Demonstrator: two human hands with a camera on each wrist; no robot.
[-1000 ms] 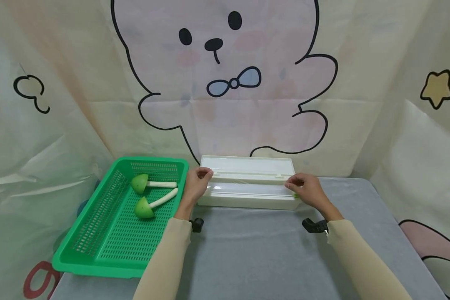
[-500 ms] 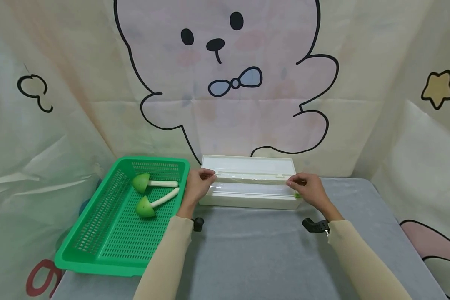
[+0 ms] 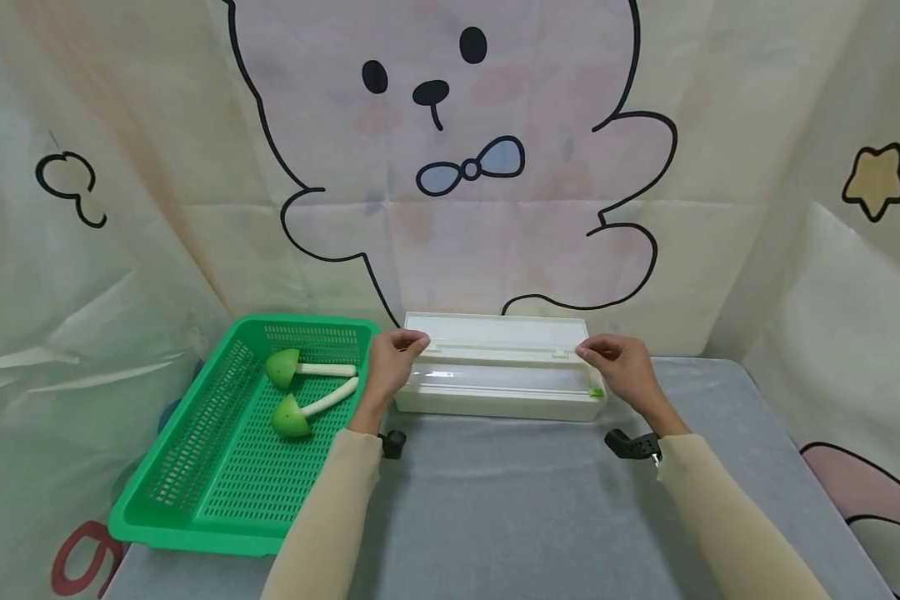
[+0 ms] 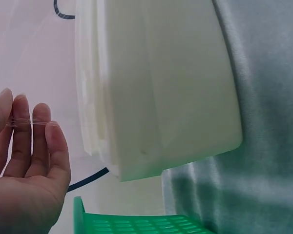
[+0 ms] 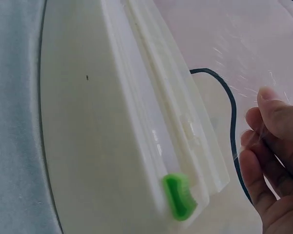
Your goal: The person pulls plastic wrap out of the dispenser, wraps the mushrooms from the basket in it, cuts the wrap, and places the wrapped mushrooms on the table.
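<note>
on the grey table [image 3: 502, 517], the box [image 3: 498, 406] at twelve o'clock lies uncovered; your left hand [image 3: 393, 367] and right hand [image 3: 624, 373] pinch clear film [image 5: 240, 76], lifted but seemingly uncut.

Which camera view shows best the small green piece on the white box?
The right wrist view: the green piece appears large and uncovered near one end of the white box. The head view shows it small; the left wrist view, not at all.

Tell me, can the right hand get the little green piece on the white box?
Probably yes: the green piece is close to the right hand; nothing solid seems between them, though that hand pinches clear film.
</note>
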